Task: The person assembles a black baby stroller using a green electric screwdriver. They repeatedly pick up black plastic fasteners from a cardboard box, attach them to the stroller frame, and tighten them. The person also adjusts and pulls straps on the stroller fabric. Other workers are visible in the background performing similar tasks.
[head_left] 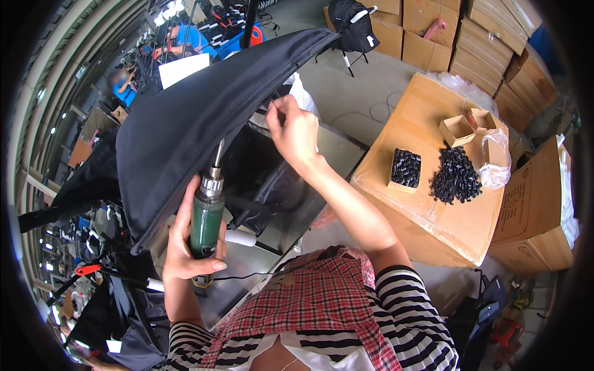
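My left hand (180, 247) is wrapped round a green electric screwdriver (205, 224), whose metal bit points up and away beside the black fabric. A thin black cord runs from the tool's lower end toward the right. In front of me a large black fabric canopy (185, 117) stretches from lower left to upper right. My right hand (292, 127) is closed in a pinch at the canopy's near edge. What its fingertips hold, if anything, is hidden. Under the canopy, dark fabric and a white tube end (241, 237) lie over a grey metal work surface (297, 216).
At the right a large cardboard box (396, 213) bears a small carton of black plastic parts (406, 168), a loose pile of them (456, 176), small open cartons (457, 130) and a clear bag (496, 164). Stacked cartons (427, 49) stand behind. People in blue work at far left.
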The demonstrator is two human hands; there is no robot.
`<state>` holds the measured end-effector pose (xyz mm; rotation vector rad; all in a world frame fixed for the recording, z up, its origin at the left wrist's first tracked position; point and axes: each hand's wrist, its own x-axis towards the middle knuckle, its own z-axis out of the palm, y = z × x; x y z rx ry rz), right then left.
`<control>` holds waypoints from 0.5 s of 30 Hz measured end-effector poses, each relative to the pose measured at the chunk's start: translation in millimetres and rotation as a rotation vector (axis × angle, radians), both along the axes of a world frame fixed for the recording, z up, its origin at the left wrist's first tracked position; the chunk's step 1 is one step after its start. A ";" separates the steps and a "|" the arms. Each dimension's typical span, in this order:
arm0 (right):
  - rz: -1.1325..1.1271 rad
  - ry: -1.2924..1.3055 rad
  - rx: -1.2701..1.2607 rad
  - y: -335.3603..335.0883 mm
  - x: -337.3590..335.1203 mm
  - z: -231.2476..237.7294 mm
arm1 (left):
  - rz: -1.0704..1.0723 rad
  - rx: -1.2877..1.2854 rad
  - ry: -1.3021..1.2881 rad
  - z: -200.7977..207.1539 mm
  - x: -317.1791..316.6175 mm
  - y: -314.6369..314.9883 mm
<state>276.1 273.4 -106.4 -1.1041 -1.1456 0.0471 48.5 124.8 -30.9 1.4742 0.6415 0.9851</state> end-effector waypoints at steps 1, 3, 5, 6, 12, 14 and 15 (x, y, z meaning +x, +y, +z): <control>-0.009 0.016 0.035 3.1 0.4 -0.7 | 0.005 -0.004 -0.003 0.6 1.3 -0.2; -0.024 0.048 0.102 7.7 -0.1 -1.9 | -0.005 0.003 0.000 0.6 0.9 1.1; 0.024 0.015 0.080 11.1 -4.9 -5.0 | -0.035 0.025 0.013 -1.4 -2.7 4.0; 0.048 0.000 0.069 12.2 -6.6 -6.5 | -0.035 0.027 0.018 -1.9 -3.0 3.9; 0.034 0.128 -0.008 26.7 3.8 0.5 | -0.019 0.029 0.038 -1.3 -1.4 2.3; 0.021 0.178 0.007 29.0 2.2 5.8 | -0.034 0.027 0.022 -0.9 -1.5 3.7; 0.020 0.171 -0.001 30.1 2.0 6.1 | -0.039 0.025 0.015 -0.7 -1.9 3.6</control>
